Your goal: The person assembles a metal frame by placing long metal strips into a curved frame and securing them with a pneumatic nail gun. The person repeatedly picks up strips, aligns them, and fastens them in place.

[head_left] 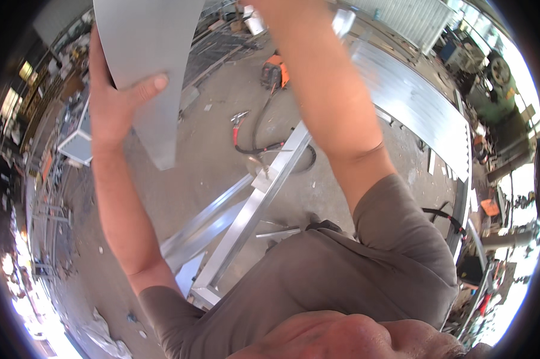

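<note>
My left hand (116,110) grips a smooth grey metal-looking panel (153,42) at its left edge. The thumb lies across the face of the panel, while the fingers wrap behind the edge, mostly out of sight. Raised upright before me, the panel narrows toward its lower end and runs out past the top of the picture. My right hand (276,7) is up at the top edge, to the right of the panel, smeared by motion and partly cut off. Whether its fingers hold anything is hidden.
Below my arms stretches a silvery metal frame (252,200). Beyond it lie a clamp with a red handle (237,128) on a cable and an orange-black machine (274,72). A broad metal sheet (413,102) spreads at the right. Machinery (497,72) stands far right.
</note>
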Motion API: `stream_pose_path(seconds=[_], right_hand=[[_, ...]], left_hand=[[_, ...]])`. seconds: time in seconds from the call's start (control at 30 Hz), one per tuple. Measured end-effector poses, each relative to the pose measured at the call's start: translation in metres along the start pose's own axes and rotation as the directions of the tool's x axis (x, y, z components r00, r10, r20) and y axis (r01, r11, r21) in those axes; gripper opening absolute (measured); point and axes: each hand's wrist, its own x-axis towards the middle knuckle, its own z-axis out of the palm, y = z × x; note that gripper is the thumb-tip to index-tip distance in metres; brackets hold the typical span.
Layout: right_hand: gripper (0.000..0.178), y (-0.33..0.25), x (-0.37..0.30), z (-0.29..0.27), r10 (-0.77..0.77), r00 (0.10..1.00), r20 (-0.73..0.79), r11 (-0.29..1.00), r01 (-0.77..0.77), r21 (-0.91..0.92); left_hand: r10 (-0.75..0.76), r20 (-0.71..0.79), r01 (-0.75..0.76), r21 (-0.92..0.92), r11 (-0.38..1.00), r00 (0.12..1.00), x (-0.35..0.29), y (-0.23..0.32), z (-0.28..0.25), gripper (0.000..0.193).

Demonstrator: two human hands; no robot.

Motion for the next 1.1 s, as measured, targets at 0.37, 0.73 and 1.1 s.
stream_pose_path(seconds=[0.37, 0.73, 1.1], right_hand=[[0.111, -0.059, -0.145, -0.197, -0.155, 0.958, -0.242, 0.964, 0.093, -0.250], [0.055, -0.358, -0.254, -0.487, -0.272, 0.495, -0.825, 0.896, 0.444, -0.030], [0.062, -0.438, -0.415, -0.663, -0.264, -0.054, -0.963, 0.936, 0.225, -0.269]], left_hand=[[0.054, 0.742, -0.169, 0.080, 0.982, 0.668, 0.106, 0.228, 0.330, 0.099], [-0.154, 0.949, -0.197, 0.212, 0.957, 0.275, 0.188, 0.172, 0.661, 0.140], [-0.138, 0.951, 0.098, 0.171, 0.980, -0.277, 0.158, 0.055, 0.949, 0.115]])
